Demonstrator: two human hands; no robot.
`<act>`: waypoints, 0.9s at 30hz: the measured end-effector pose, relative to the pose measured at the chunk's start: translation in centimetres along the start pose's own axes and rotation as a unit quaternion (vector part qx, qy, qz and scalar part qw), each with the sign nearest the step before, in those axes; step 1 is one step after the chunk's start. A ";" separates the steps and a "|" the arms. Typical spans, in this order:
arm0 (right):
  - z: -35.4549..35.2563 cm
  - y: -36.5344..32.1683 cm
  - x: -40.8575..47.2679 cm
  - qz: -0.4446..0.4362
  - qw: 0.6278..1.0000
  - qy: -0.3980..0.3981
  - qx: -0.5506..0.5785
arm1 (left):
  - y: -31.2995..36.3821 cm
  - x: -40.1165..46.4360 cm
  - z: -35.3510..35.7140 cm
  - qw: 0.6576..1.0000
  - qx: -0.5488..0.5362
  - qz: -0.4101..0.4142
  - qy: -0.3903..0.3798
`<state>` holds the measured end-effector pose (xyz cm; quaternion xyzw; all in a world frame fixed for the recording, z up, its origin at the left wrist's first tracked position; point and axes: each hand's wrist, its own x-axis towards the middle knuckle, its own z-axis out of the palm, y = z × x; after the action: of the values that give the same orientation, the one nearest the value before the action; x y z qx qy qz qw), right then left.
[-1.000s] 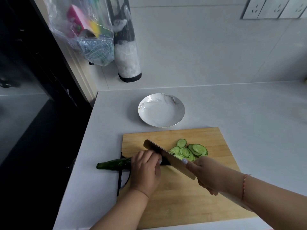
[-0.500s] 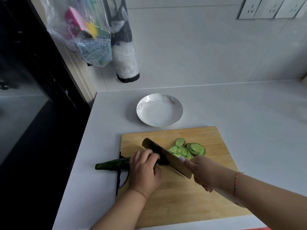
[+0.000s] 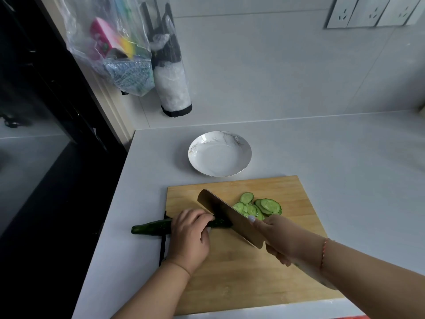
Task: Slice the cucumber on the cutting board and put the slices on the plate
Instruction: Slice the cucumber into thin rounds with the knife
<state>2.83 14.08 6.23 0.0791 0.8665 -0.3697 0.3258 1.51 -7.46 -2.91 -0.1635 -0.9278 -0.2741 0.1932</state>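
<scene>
My left hand [image 3: 189,236] curls its fingers down on the long dark green cucumber [image 3: 151,227]. My right hand [image 3: 279,238] grips the wide knife [image 3: 227,215].

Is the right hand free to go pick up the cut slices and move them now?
Probably not yet: the right hand grips the knife, whose blade stands between it and the slices.

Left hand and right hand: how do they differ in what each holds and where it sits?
The left hand grips the whole cucumber, fingers curled over it near the cutting board's left edge; the right hand holds the knife by its handle, further right. The left hand lies knuckles-up beside the blade; the right hand's forefinger rests along the blade. Both are bare and over the board, with the slices beyond them.
</scene>
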 end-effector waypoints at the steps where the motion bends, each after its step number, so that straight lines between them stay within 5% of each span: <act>1: -0.1 0.1 -0.1 0.001 1.000 0.002 0.004 | 0.1 0.0 0.0 1.000 -0.003 -0.003 -0.002; 27: -3.6 1.1 -4.0 0.007 0.999 -0.001 -0.039 | 3.3 0.3 3.2 0.998 0.010 -0.007 0.063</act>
<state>4.51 17.79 9.94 0.0720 0.8794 -0.3332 0.3324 1.74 -2.94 -3.81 -0.1376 -0.9176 -0.2756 0.2512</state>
